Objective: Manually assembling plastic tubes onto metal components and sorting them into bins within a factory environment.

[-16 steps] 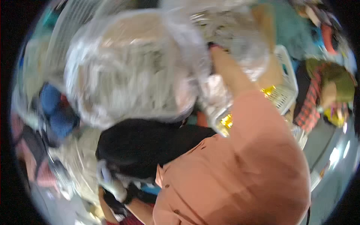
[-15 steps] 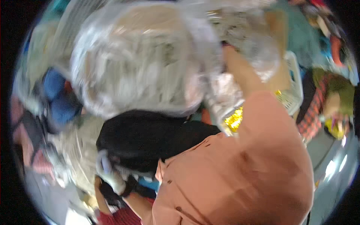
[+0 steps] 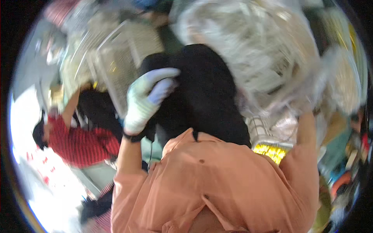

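My left hand [image 3: 149, 95], in a white glove with bluish fingertips, hovers above my black-trousered lap. Its fingers are loosely bent with a gap between them, and I see nothing held there. On the right, my right hand [image 3: 305, 108] reaches to the edge of a large clear plastic bag [image 3: 268, 103]. Crumpled plastic and blur hide its fingers, so its grip does not show. Many pale, slender pieces [image 3: 252, 50] lie in the bag. Below the right wrist sits a container of shiny gold pieces [image 3: 270, 152].
Translucent plastic baskets [image 3: 126, 50] stand to the left of my knees. A person in a red striped shirt [image 3: 83, 141] sits close on my left. More clear plastic bags [image 3: 342, 83] lie at the far right.
The view has swung, so the large bag now appears farther right. My left hand has come up from low at the left to over my lap. My right hand remains by the bag.
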